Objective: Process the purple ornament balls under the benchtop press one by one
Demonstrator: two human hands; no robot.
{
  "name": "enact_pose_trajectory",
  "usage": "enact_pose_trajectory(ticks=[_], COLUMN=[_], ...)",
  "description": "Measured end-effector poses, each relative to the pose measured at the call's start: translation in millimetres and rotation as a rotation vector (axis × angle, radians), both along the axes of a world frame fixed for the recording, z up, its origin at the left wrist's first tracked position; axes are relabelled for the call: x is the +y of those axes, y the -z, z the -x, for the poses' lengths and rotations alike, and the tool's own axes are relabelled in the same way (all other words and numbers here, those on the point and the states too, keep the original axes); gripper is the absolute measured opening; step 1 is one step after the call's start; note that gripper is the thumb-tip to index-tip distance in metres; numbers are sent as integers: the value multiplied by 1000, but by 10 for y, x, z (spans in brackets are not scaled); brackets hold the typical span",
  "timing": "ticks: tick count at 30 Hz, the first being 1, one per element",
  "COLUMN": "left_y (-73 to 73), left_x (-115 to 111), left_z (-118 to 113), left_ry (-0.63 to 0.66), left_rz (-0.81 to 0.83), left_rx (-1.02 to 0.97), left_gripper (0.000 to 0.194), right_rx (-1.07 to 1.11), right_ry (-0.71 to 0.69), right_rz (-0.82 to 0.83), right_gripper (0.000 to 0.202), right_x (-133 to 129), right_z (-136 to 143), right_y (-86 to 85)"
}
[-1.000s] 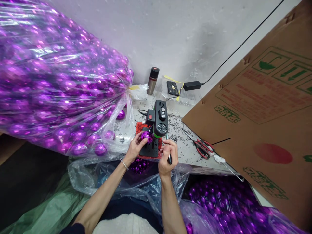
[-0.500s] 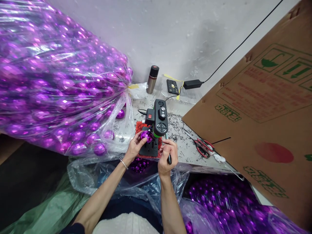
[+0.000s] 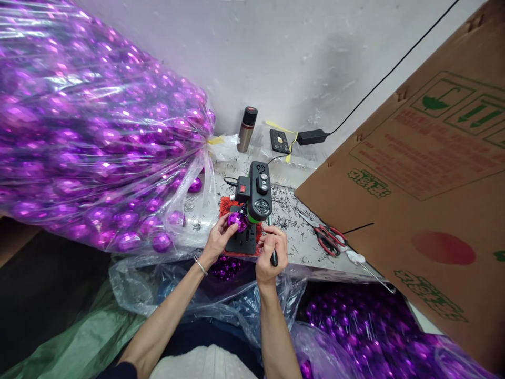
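My left hand (image 3: 218, 239) grips a shiny purple faceted ball (image 3: 238, 221) between thumb and fingers, under the near end of a small black machine (image 3: 259, 192). That machine has round vents, silver buttons and a red switch, and its flat black base (image 3: 241, 243) rests on a red mat (image 3: 226, 204). To the right of the ball, my right hand (image 3: 271, 252) is closed around a slim tool with a black end (image 3: 274, 258). The tool's upper part reaches up beside the machine's head.
Left, a big clear bag of purple balls (image 3: 98, 152). Behind stand a flask (image 3: 246, 129), a black pad (image 3: 279, 140) and a power adapter (image 3: 311, 137). Right, red-handled scissors (image 3: 331, 240) lie by a large carton (image 3: 414, 173). More purple balls (image 3: 355, 326) lie below the table's edge.
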State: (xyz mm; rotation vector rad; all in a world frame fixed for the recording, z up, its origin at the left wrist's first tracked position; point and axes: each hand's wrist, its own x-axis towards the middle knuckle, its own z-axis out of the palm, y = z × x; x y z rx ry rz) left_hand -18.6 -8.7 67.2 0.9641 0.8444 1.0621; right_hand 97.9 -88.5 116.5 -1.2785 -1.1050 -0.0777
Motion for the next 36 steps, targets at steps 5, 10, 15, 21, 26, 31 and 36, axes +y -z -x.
enact_pose_trajectory(ticks=[5, 10, 15, 21, 26, 31, 36], left_y=[9, 27, 25, 56, 81, 83, 82], left_x=[3, 3, 19, 18, -66, -157, -266], left_z=[2, 5, -6, 141, 407, 529, 531], left_ry=[2, 0, 0, -93, 40, 95, 55], left_rz=[0, -6, -4, 88, 339, 412, 361], left_rx=[-7, -17, -11, -103, -346, -404, -367], left_gripper=[78, 75, 76, 71, 53, 44, 44], right_rx=[-2, -11, -16, -41, -32, -23, -32], right_ry=[-6, 3, 2, -5, 2, -6, -16], right_rz=[-17, -15, -24, -19, -27, -23, -39], right_gripper=[29, 29, 28, 28, 30, 28, 27], right_x=[-4, 1, 2, -8, 4, 3, -5], right_z=[-2, 3, 5, -10, -13, -22, -24], right_y=[5, -16, -34, -57, -55, -34, -54])
